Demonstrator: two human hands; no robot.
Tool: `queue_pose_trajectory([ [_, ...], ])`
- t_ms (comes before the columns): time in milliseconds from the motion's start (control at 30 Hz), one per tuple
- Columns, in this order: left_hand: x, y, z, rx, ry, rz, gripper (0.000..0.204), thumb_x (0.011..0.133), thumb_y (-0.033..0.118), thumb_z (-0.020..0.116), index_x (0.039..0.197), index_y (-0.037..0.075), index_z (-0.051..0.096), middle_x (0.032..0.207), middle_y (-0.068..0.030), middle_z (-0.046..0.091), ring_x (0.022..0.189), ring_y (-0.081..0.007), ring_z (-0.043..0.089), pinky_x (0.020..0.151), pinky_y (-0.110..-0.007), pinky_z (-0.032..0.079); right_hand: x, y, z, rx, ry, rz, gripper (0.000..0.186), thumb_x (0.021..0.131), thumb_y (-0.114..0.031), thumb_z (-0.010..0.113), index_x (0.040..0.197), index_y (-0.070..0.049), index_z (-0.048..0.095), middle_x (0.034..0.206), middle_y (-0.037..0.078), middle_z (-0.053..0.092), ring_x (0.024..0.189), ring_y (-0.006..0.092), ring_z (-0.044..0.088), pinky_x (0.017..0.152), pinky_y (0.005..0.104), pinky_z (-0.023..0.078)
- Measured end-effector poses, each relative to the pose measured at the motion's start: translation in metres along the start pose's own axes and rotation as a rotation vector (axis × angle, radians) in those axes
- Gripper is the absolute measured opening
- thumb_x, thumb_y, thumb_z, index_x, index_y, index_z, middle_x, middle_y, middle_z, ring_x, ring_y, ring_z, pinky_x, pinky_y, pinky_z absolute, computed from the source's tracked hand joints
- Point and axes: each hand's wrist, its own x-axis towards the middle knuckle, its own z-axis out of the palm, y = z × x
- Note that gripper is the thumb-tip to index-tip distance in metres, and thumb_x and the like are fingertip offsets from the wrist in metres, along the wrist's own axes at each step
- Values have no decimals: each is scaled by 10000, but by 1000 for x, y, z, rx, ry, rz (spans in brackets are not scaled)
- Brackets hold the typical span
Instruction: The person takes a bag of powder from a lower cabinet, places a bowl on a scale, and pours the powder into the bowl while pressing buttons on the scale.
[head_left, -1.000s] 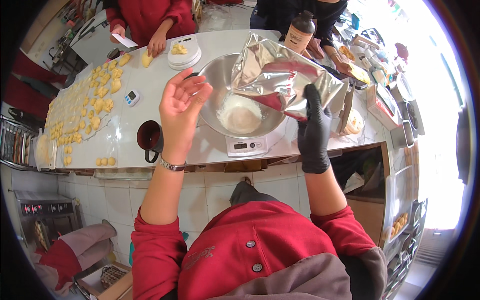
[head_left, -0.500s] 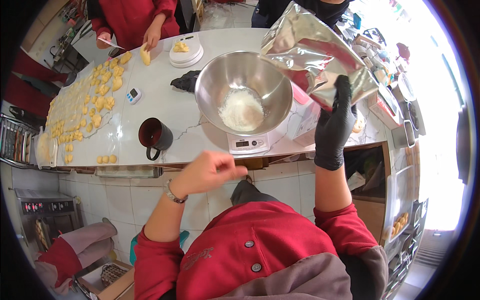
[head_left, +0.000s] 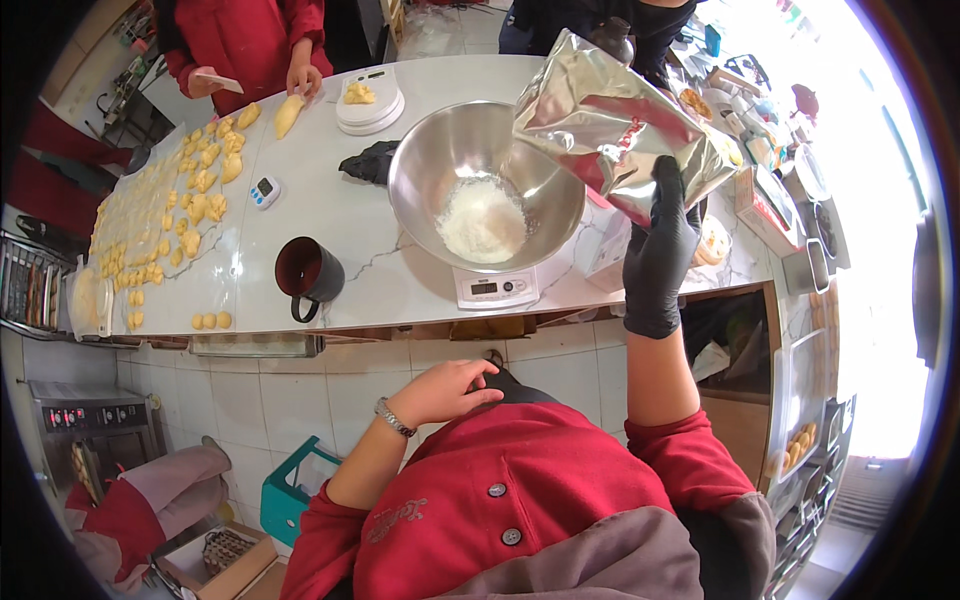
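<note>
"Holding what, in the black-gloved right hand [head_left: 660,262]?"

"A large, shiny silver foil bag [head_left: 610,120], its lower right part gripped in the closed fingers; the bag is raised at a tilt above the white, grey-veined table [head_left: 400,285], overlapping the right rim of the wide, round stainless-steel bowl [head_left: 430,150] in this view. Whether they touch, I cannot tell"

"And the bare left hand [head_left: 446,390]?"

"Low before the person's red buttoned top [head_left: 560,460], fingers loosely bent and empty, a silver metal band [head_left: 395,417] round the wrist"

"What is in the bowl?"

"A heap of loose white powder [head_left: 478,215] on the bottom. The bowl sits on a flat white digital scale [head_left: 515,288], near the table's front edge; a dark, round mug with a handle [head_left: 325,277] stands to the left, and a crumpled black piece [head_left: 368,164] lies just beside the bowl"
</note>
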Motion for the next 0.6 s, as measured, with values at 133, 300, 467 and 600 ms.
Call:
queue_pose_trajectory([
  [133, 1, 1, 4, -12, 7, -33, 424, 829, 364, 586, 1088, 34, 528, 884, -122, 606, 781, -240, 593, 690, -312, 469, 3, -3, 2, 67, 22, -50, 231, 802, -110, 645, 1000, -24, 565, 768, -34, 504, 637, 36, 428, 588, 188, 370],
  [300, 2, -4, 9, -11, -2, -48, 438, 831, 372, 582, 1105, 36, 517, 895, -134, 603, 794, -246, 594, 699, -316, 471, 1, -19, 10, 50, 56, -150, 237, 803, -101, 638, 1012, -11, 572, 810, -19, 542, 636, 40, 427, 583, 191, 354],
  [467, 2, -5, 8, -10, -7, -61, 455, 831, 387, 578, 1116, 38, 512, 917, -140, 600, 806, -254, 592, 708, -319, 471, 3, -25, 3, -154, 8, -252, 341, 750, 14, 577, 1088, -3, 530, 929, 36, 510, 774, 104, 429, 682, 231, 346],
  [600, 2, -5, 8, -7, -10, -86, 459, 831, 390, 575, 1119, 39, 511, 922, -136, 600, 814, -255, 590, 711, -321, 469, 12, -18, -18, -582, -103, -546, 681, 640, 252, 446, 1275, 11, 395, 1199, 177, 457, 1111, 248, 492, 948, 336, 405],
])
